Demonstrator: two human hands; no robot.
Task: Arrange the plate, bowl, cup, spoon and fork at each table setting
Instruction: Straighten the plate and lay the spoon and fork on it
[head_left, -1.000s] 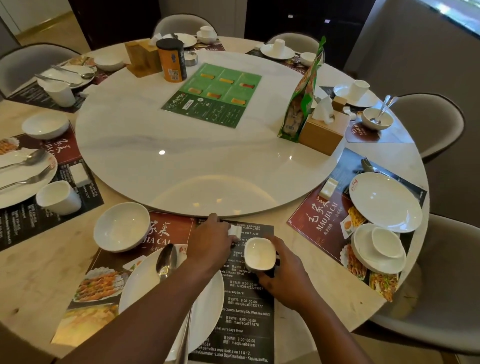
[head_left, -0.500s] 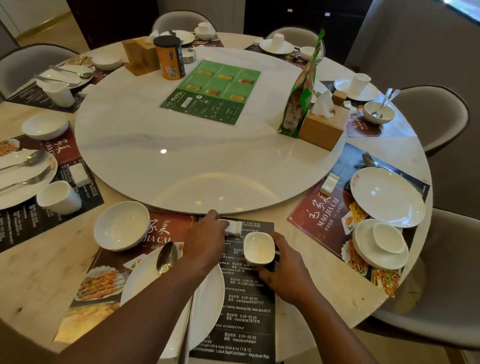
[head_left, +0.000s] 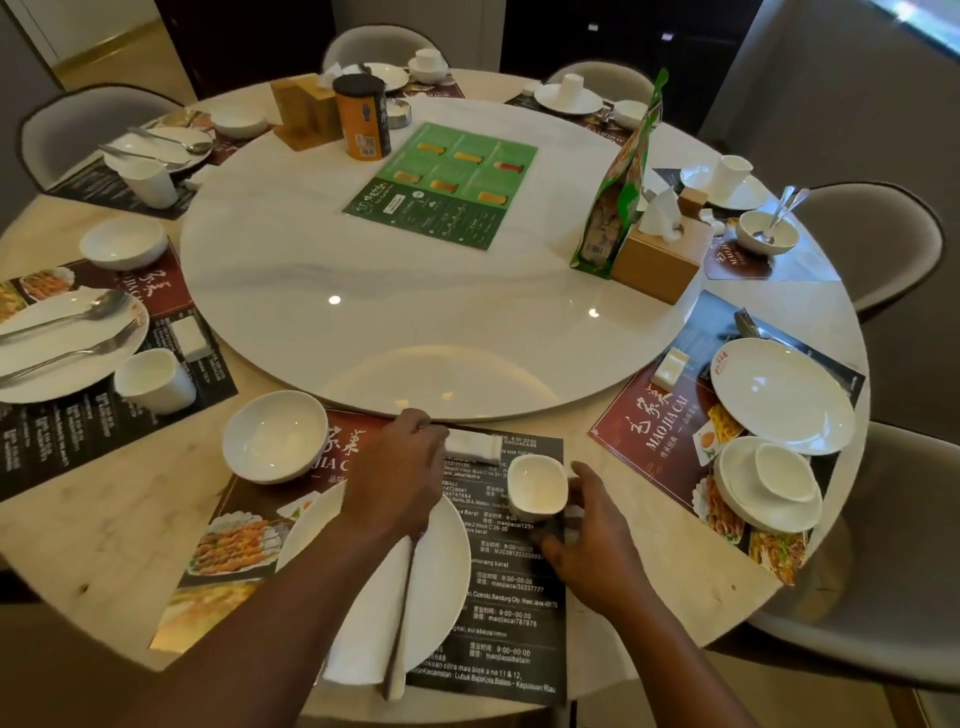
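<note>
At the near setting a white plate (head_left: 441, 566) lies on a dark printed placemat (head_left: 514, 613), with a utensil handle (head_left: 399, 629) across it. A white bowl (head_left: 275, 434) stands to the plate's left. My left hand (head_left: 395, 467) reaches over the plate, and its fingertips pinch the left end of a small white packet (head_left: 475, 448) at the mat's far edge. My right hand (head_left: 592, 535) grips a small white cup (head_left: 537, 486), which stands upright on the mat to the right of the plate. My left forearm hides the utensil's head.
A large marble turntable (head_left: 363, 291) fills the table's middle and carries a green menu (head_left: 441, 187), an orange tin (head_left: 362, 117), a snack bag (head_left: 618, 192) and a tissue box (head_left: 660, 260). The right setting has a plate (head_left: 779, 395) and a cup stacked in a bowl (head_left: 769, 483). Chairs ring the table.
More of the white packet shows past my left fingertips. My left arm now covers the spoon's head. The right hand stays on the cup.
</note>
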